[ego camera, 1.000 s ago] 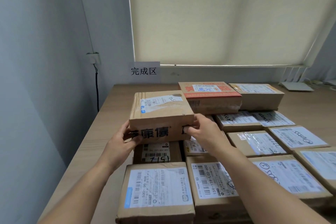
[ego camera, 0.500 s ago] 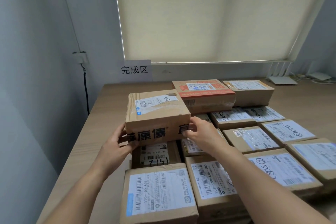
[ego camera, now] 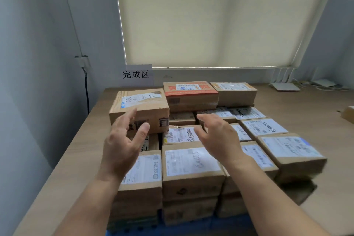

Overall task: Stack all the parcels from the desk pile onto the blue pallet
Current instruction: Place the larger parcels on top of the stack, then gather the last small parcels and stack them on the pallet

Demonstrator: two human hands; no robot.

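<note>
A brown cardboard parcel (ego camera: pixel 141 105) with black printed characters on its front sits on the far left of the top layer of a stack of parcels. My left hand (ego camera: pixel 122 145) hovers just in front of it, fingers spread, holding nothing. My right hand (ego camera: pixel 218 138) is also spread and empty, apart from the parcel, above the middle of the stack. A strip of the blue pallet (ego camera: pixel 191 229) shows under the stack at the bottom edge. A red-topped parcel (ego camera: pixel 189 92) and a plain one (ego camera: pixel 235 93) stand at the back.
The stack rests on a wooden desk (ego camera: pixel 306 113) against a grey wall and a window blind. A paper sign (ego camera: pixel 136 74) leans at the back left. A white router (ego camera: pixel 283 84) and cables lie at the back right. A pale object (ego camera: pixel 348 114) shows at the right edge.
Both hands have let go of the printed parcel and pulled back toward me, fingers now spread. The parcel stays set on the stack's far left. The view has dropped lower.
</note>
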